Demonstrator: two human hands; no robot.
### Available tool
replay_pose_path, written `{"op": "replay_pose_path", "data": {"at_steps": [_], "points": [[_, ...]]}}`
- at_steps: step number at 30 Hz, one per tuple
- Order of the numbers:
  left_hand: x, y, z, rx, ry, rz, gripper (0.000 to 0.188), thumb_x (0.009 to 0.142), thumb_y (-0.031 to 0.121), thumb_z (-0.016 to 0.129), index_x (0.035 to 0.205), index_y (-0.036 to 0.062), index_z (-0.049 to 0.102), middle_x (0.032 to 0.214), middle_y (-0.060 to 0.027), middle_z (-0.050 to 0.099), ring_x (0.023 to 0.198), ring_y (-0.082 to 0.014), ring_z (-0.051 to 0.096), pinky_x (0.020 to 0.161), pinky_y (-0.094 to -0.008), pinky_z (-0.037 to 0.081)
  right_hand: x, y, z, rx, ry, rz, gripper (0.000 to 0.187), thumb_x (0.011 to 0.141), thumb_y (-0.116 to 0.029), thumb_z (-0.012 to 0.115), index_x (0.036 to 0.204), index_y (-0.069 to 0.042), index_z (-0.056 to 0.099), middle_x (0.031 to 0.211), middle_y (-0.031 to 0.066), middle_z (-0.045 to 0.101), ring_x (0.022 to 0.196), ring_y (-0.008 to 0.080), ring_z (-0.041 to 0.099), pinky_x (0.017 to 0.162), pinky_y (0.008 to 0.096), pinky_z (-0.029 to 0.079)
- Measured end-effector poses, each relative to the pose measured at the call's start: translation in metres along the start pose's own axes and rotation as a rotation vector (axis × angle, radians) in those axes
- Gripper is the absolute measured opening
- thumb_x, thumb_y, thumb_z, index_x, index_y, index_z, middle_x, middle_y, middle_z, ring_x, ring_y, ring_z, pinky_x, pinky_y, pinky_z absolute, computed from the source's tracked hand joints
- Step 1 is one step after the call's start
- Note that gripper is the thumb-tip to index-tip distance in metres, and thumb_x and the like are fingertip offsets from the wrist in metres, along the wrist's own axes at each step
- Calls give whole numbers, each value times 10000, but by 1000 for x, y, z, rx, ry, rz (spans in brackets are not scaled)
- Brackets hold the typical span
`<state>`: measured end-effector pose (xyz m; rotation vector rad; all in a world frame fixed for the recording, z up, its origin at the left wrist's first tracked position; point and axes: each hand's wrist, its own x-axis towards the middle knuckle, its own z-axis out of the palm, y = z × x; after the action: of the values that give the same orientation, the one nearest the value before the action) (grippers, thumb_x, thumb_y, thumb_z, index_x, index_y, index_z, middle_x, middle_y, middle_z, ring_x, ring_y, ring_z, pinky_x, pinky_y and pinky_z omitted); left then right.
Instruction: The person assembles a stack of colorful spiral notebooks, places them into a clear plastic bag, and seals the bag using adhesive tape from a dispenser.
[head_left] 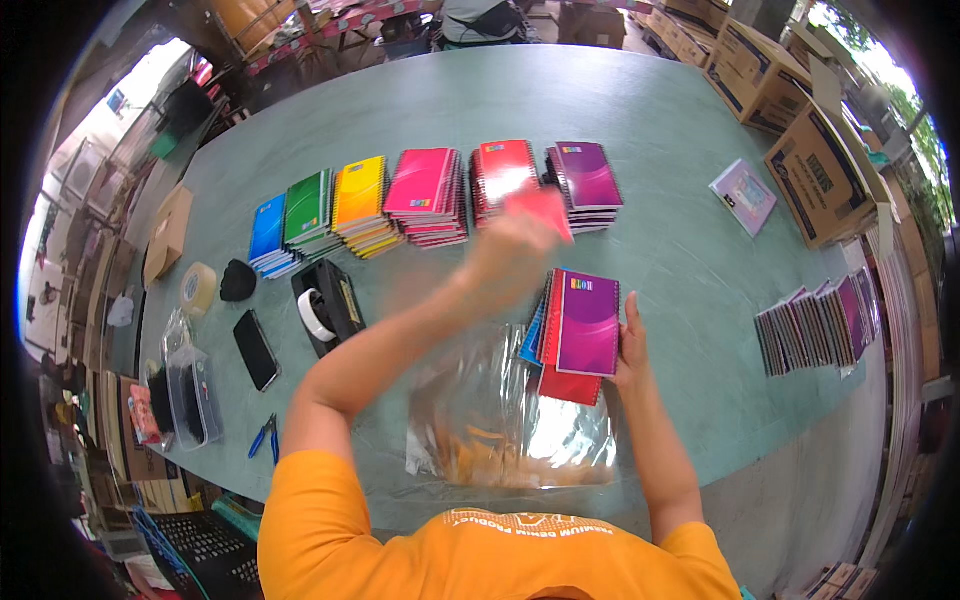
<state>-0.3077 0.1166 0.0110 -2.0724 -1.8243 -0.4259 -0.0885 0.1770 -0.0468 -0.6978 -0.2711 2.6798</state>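
My left hand (505,262), blurred by motion, is closed on a red notebook (545,210) in front of the red stack (505,165). My right hand (631,345) grips the right edge of a fanned bunch of spiral notebooks, with a purple notebook (588,325) on top and red and blue ones showing beneath. Under the bunch lies clear plastic film (470,410). Across the table runs a row of notebook stacks: blue (268,235), green (309,205), yellow (361,195), pink (425,180), red, and purple (587,175) at the right end.
Left on the green table (660,110) are a tape dispenser (328,305), a phone (257,350), a tape roll (198,288), blue cutters (265,438) and a plastic box (193,400). Rightward stand wrapped notebooks (815,325), a flat pack (743,197) and cardboard boxes (820,175).
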Motion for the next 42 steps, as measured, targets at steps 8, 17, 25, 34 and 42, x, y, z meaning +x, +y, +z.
{"op": "replay_pose_path", "data": {"at_steps": [8,17,25,34,42], "points": [[-76,-130,18,237,-41,-344,297,723,74,609,1014,14,599,1063,-140,596,1016,-296,557,872,-389,435,33,25,-3,-296,-103,108,435,779,-108,652,1162,19,488,1052,169,605,933,251,627,833,391,522],[-37,-61,-55,-1181,-106,-353,303,728,-101,503,975,26,623,1038,-139,624,1001,-301,599,931,-369,434,9,18,20,-33,-71,41,469,802,-214,653,1186,0,489,1119,154,587,988,271,604,864,408,500],[-32,-103,15,105,-230,-512,224,798,189,568,970,68,644,994,-176,629,1028,-303,563,871,-412,447,-17,31,-3,-291,22,58,404,787,-195,588,1119,27,524,1043,176,616,903,276,631,816,394,524],[0,-55,-29,-681,146,-423,320,757,41,526,1068,6,592,916,-146,644,877,-265,629,756,-327,498,-18,-5,-57,8,-110,-67,393,805,-252,551,1093,15,543,985,176,632,872,274,640,787,400,533],[67,60,43,-503,-190,415,342,753,57,520,1085,66,601,1158,-168,554,1137,-295,491,957,-408,408,-70,-24,-78,-158,41,2,462,794,-252,596,1150,27,503,1022,175,624,896,277,635,806,410,532]]}}
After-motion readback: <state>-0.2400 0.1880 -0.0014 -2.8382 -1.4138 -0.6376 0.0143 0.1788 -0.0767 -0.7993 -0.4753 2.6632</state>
